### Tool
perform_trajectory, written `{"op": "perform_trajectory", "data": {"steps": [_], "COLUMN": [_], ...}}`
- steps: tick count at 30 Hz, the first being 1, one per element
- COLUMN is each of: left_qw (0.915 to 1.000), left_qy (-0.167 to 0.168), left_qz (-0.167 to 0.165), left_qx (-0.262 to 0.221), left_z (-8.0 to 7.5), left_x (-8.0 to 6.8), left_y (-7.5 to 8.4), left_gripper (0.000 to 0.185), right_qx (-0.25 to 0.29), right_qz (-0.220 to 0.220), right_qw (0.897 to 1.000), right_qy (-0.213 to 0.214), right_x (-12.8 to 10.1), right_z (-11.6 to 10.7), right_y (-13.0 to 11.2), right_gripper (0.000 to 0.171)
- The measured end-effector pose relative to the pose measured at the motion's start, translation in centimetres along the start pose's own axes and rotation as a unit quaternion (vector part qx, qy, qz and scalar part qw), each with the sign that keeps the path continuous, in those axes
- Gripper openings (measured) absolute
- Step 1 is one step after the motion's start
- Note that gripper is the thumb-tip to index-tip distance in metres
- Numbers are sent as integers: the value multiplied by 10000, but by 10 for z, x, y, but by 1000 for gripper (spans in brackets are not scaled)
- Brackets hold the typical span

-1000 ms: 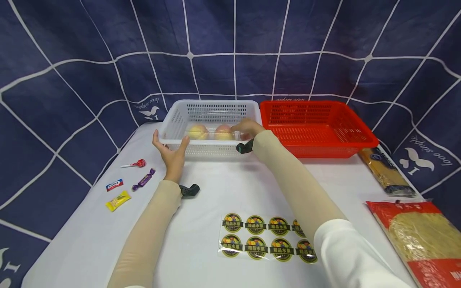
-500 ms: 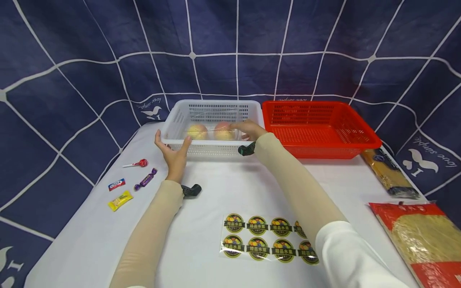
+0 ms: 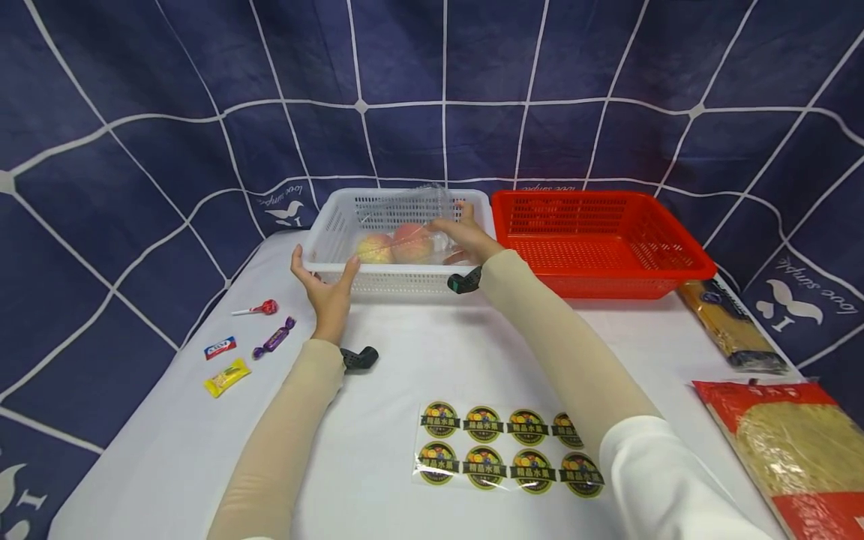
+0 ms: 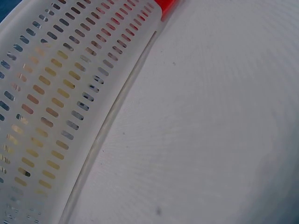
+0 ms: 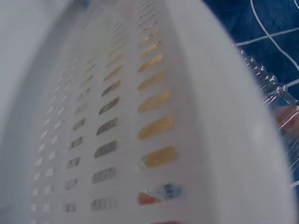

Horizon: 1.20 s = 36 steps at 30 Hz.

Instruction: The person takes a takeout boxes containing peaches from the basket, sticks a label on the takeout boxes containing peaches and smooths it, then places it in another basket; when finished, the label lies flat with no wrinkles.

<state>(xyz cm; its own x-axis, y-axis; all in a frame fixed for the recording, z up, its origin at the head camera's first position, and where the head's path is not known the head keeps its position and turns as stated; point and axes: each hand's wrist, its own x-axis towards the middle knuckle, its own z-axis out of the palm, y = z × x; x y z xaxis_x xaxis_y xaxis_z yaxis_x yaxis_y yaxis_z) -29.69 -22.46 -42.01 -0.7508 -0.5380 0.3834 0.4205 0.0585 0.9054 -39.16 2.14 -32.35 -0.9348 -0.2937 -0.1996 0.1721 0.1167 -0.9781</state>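
Observation:
A white slotted basket (image 3: 398, 268) stands at the back of the white table (image 3: 418, 352). Inside it my right hand (image 3: 462, 236) grips a clear plastic box (image 3: 412, 214) holding two peaches (image 3: 374, 247), tilted up above the basket floor. My left hand (image 3: 324, 289) braces the basket's front wall from outside, fingers spread and thumb at the rim. The left wrist view shows only the basket wall (image 4: 46, 107) and tabletop. The right wrist view shows the basket wall (image 5: 140, 116) close up and a ribbed edge of the clear box (image 5: 271, 88).
A red basket (image 3: 607, 270) sits right of the white one. A sticker sheet (image 3: 506, 454) lies near me. A lollipop (image 3: 259, 307) and wrapped candies (image 3: 229, 375) lie at the left. A spaghetti pack (image 3: 732, 330) and a red noodle bag (image 3: 803, 442) lie at the right.
My right hand has raised the clear box of peaches, tilting its lid side up inside the white basket. The left hand has stayed on the basket's front.

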Motion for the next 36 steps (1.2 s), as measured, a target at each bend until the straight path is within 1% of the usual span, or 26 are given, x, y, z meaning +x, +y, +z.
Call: {"op": "perform_trajectory", "data": {"steps": [1,3,8,11,18,24,29,32,36], "left_qw": [10000,10000,9999,9999,9999,9999,9999,9999,9999], "left_qy": [3,-9,-52,-66,-87,-75,-91,-100,-103], "left_qz": [-5,-24,-38,-36,-90,-61,-92,-127,-134], "left_qx": [-13,-19,-83,-75,-80,-67,-54,-18,-22], "left_z": [0,0,0,0,0,-1,-2,-3,-3], "left_x": [0,0,0,0,-1,-1,0,1,1], "left_y": [0,0,1,1,1,1,0,0,-1], "left_gripper": [103,102,101,101,101,102,102,103,104], "right_qx": [-50,-167,-690,-879,-1067,-1299,-1245,-1051,-684], "right_qz": [-84,-215,-348,-344,-112,-100,-176,-234,-383], "right_qw": [10000,9996,9970,9955,9942,9915,9921,9941,9967], "right_qy": [13,12,-35,-65,-62,-64,45,99,191], "right_x": [0,-1,-5,-10,-24,-33,-38,-41,-45], "right_z": [0,1,-6,-13,-33,-51,-69,-79,-89], "right_y": [-1,-5,-17,-24,-48,-63,-65,-61,-50], "right_gripper": [93,97,90,88,89,85,84,84,80]}}
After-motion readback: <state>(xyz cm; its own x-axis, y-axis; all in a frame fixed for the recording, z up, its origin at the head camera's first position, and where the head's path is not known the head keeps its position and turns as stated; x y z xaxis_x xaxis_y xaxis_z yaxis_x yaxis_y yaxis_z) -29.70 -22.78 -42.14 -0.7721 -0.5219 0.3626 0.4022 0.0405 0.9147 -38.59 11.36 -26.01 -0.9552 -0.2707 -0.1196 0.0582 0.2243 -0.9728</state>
